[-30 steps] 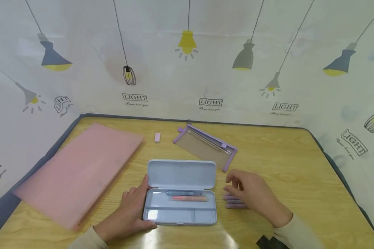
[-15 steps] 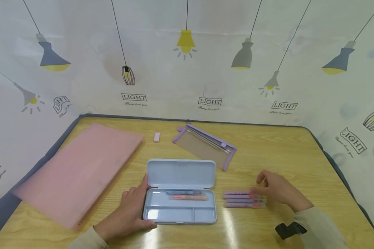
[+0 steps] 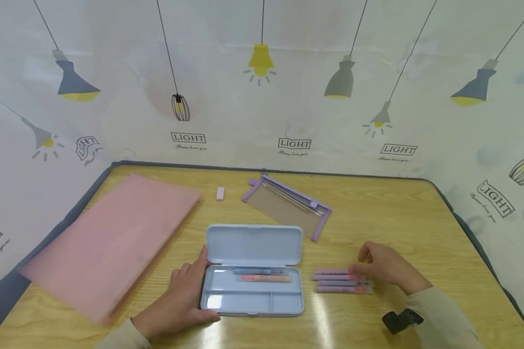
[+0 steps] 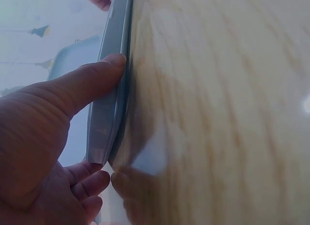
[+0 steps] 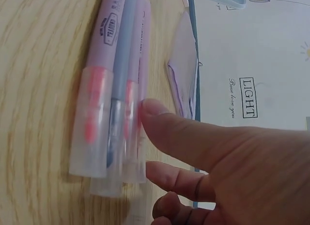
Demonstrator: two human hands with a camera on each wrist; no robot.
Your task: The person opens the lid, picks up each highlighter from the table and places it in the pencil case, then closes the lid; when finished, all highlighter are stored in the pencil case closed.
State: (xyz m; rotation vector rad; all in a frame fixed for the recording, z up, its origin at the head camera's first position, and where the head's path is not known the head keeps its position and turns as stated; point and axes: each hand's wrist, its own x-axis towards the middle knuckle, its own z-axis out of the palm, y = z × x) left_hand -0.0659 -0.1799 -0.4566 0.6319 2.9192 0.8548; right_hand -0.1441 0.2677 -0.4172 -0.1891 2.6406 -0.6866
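Observation:
A pale blue pencil case [image 3: 236,303] lies with its lid up in the head view, a blue pen [image 3: 253,271] and an orange highlighter [image 3: 266,278] in its back compartment. My left hand [image 3: 179,295] holds the case's left end. In the left wrist view its thumb [image 4: 104,72] presses the front side, other fingers [image 4: 89,181] at the end. Right of the case, several lilac and bluish highlighters [image 3: 336,281] lie side by side. My right hand [image 3: 384,264] is at their capped ends. In the right wrist view the thumb [image 5: 160,118] touches the farthest one; the fingers are loosely bent.
A pink folder [image 3: 118,242] covers the table's left side. Behind the case are a small eraser [image 3: 220,193] and a mesh pouch [image 3: 279,206] with purple edges and thin sticks inside. A lamp-patterned wall covering [image 3: 227,97] stands behind the table [image 3: 397,213].
My right hand has moved right, from above the highlighters to their capped ends, uncovering them. In the last half second it has barely shifted. My left hand and the case have stayed put.

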